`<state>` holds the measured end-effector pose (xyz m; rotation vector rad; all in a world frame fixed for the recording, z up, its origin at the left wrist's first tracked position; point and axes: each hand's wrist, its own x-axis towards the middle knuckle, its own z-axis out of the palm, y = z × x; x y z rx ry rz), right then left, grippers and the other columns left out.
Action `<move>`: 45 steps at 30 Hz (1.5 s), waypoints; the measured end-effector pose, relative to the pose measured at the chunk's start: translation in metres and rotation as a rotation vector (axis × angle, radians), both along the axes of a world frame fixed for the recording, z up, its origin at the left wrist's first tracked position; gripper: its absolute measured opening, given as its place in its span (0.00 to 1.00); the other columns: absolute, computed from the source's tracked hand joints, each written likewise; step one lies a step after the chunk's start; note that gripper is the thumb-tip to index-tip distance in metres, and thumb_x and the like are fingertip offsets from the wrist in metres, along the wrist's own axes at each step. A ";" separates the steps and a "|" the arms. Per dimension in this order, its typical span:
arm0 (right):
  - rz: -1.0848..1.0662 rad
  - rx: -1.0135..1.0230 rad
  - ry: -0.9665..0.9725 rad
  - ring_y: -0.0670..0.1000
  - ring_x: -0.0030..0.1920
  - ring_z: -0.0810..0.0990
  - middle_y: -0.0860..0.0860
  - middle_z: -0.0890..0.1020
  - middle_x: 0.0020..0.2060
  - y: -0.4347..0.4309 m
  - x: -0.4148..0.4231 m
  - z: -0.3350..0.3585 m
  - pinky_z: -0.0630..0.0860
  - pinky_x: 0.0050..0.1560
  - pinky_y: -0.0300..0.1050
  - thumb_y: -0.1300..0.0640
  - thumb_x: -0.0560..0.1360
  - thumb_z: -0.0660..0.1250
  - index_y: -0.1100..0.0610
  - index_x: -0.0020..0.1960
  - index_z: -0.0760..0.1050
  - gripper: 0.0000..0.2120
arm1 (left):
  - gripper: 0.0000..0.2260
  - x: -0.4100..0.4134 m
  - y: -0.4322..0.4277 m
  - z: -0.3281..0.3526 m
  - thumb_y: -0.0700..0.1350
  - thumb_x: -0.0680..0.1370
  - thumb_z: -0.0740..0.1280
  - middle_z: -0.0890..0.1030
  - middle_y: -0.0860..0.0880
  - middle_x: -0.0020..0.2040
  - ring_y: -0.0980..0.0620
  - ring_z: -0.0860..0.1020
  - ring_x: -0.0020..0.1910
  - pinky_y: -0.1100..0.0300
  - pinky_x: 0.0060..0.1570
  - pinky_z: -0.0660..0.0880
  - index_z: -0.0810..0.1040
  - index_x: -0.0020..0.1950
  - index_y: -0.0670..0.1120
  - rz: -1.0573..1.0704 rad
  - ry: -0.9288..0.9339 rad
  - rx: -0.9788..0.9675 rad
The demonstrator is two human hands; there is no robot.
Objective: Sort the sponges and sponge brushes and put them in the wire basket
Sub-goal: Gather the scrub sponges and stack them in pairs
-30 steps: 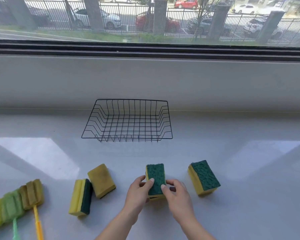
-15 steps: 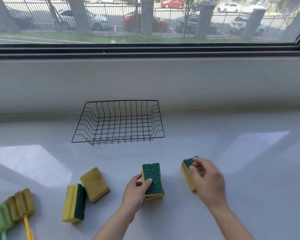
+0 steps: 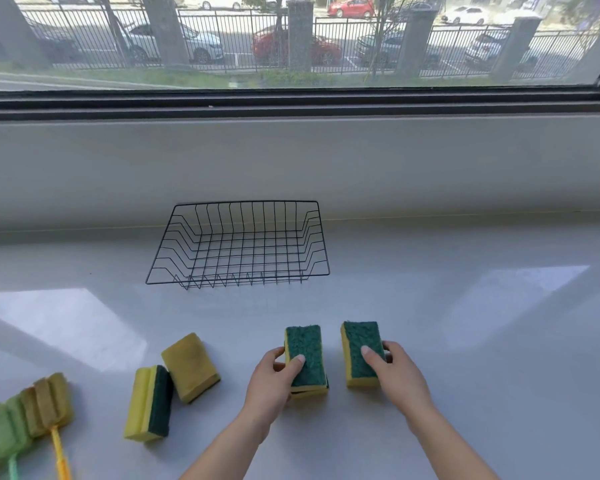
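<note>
The left green-topped yellow foam sponge (image 3: 305, 358) sits in the left hand (image 3: 274, 384)'s grip; the right hand (image 3: 400, 377) grips the right green-topped yellow foam sponge (image 3: 360, 344) just beside it.

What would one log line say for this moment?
left hand: grips middle sponge | right hand: grips right sponge | wire basket: empty

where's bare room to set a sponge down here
Bare: the white ledge right of the right hand; the strip between the black wire basket and the green-topped yellow sponges; the basket's own floor. Crowded: near left, around the loose yellow sponges and sponge brushes.
</note>
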<state>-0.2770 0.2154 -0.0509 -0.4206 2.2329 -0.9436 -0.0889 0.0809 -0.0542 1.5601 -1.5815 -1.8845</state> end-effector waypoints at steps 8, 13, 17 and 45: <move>0.092 0.027 0.003 0.48 0.56 0.75 0.46 0.74 0.57 -0.015 0.027 -0.005 0.71 0.53 0.46 0.31 0.73 0.65 0.46 0.72 0.65 0.33 | 0.24 -0.003 -0.005 0.002 0.57 0.77 0.68 0.79 0.46 0.55 0.48 0.81 0.52 0.51 0.49 0.79 0.70 0.71 0.53 -0.068 -0.011 -0.030; 0.083 0.019 -0.019 0.50 0.62 0.76 0.48 0.74 0.67 -0.015 0.025 -0.004 0.73 0.57 0.48 0.31 0.73 0.64 0.47 0.74 0.63 0.36 | 0.25 -0.004 -0.006 0.000 0.59 0.79 0.63 0.77 0.47 0.58 0.47 0.78 0.57 0.45 0.61 0.75 0.65 0.74 0.55 -0.092 -0.024 -0.076; 0.055 -0.004 -0.017 0.50 0.64 0.75 0.48 0.73 0.68 -0.013 0.027 -0.003 0.73 0.57 0.48 0.30 0.73 0.64 0.47 0.75 0.63 0.36 | 0.24 -0.006 -0.005 0.000 0.60 0.79 0.62 0.76 0.49 0.60 0.51 0.77 0.59 0.47 0.64 0.73 0.66 0.74 0.55 -0.102 -0.019 -0.085; 0.268 -0.313 0.694 0.49 0.57 0.73 0.45 0.80 0.55 -0.045 0.056 0.052 0.69 0.54 0.42 0.60 0.74 0.73 0.53 0.60 0.79 0.16 | 0.16 0.078 -0.028 0.022 0.45 0.76 0.69 0.76 0.55 0.55 0.55 0.74 0.58 0.57 0.55 0.72 0.76 0.64 0.53 -0.038 -0.209 -0.682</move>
